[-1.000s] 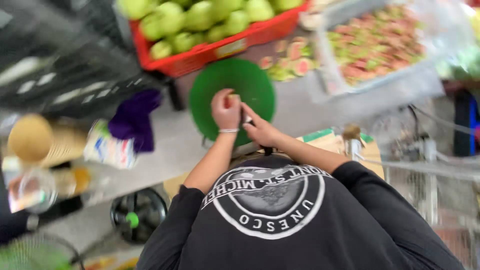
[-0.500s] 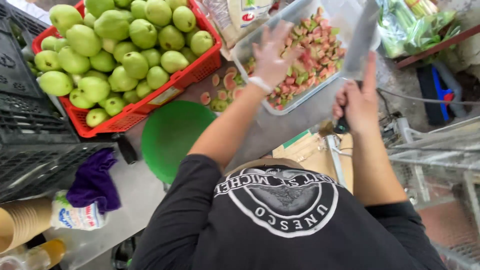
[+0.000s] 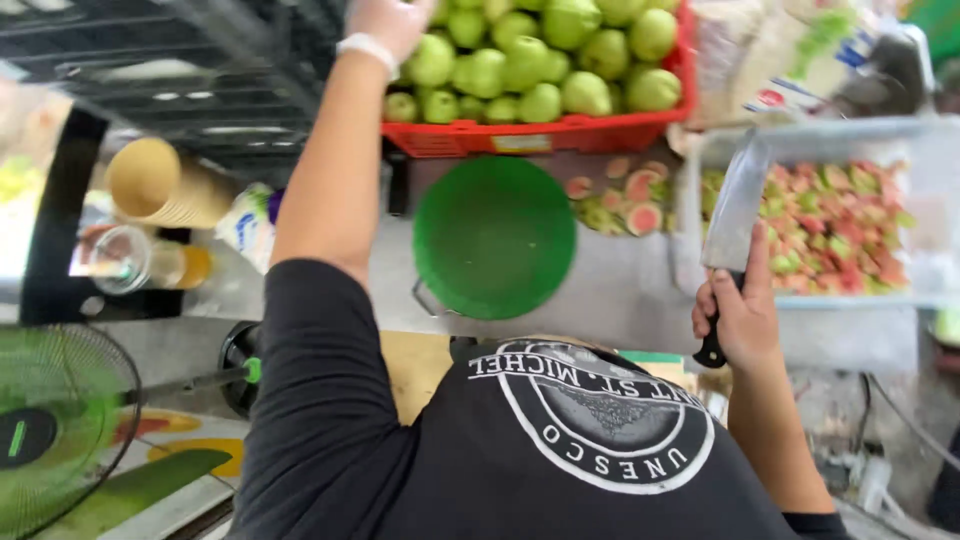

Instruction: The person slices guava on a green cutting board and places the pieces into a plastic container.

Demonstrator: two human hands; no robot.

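The fingers of the right hand are wrapped tight round the black handle of a cleaver, whose broad blade is held upright, tip raised, in front of the clear tub of cut pink-fleshed fruit. The left hand is stretched out to the red crate of green guavas; it is cut off by the top edge of the view, so whether its fingers are apart or closed on a fruit cannot be told. Between the two arms a round green board lies bare on the grey surface, with a few halved pieces just beside it, towards the tub. The step in hand is judged to be the fetching of a fresh guava for cutting, the knife being kept out of the way meanwhile. What seems called for next is a firm grip on one fruit, its placing on the middle of the board, and the lowering of the blade only once the left fingers are set clear of the edge. A stack of paper cups and a fan stand well apart to the left.
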